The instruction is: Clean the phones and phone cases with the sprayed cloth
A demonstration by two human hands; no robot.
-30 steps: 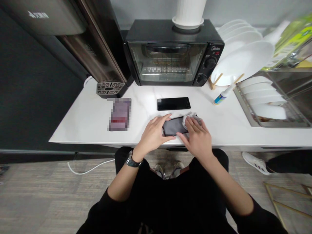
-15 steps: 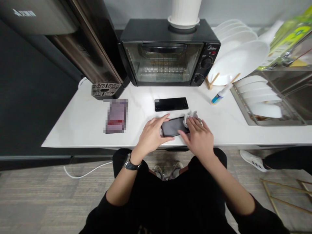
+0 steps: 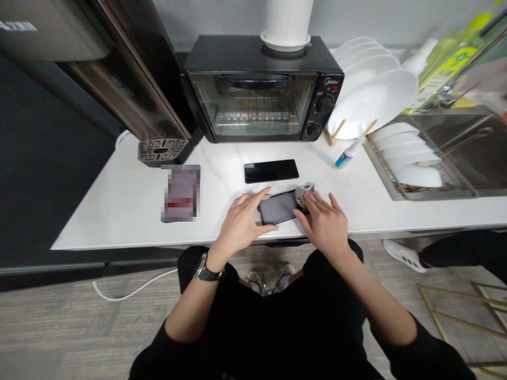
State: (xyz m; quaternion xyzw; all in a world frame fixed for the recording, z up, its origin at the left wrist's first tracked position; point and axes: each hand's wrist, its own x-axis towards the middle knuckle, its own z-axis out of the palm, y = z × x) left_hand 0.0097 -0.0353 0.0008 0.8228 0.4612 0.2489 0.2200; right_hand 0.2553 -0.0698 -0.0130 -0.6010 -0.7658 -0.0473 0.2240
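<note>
My left hand (image 3: 241, 221) grips the left end of a smartphone (image 3: 277, 207), thumb along the near edge and fingers at the far edge. The phone lies on the white counter, its dark grey face up. My right hand (image 3: 325, 221) presses a crumpled grey-white tissue (image 3: 304, 194) onto the phone's right end, which the fingers and tissue partly hide. Just beyond, a second black phone (image 3: 271, 171) lies flat, apart from both hands.
Behind stands a black toaster oven (image 3: 257, 89) with a white pot (image 3: 288, 24) on top. A small spray bottle (image 3: 344, 159) stands right, near racked white plates (image 3: 372, 100) and a sink (image 3: 475, 140). A blurred-out purple item (image 3: 181, 192) lies left, by a dispenser's drip tray (image 3: 162, 152).
The whole view has shifted slightly. My right thumb and hand have moved a little to the right along the phone, baring more of its face. My left hand keeps its hold.
</note>
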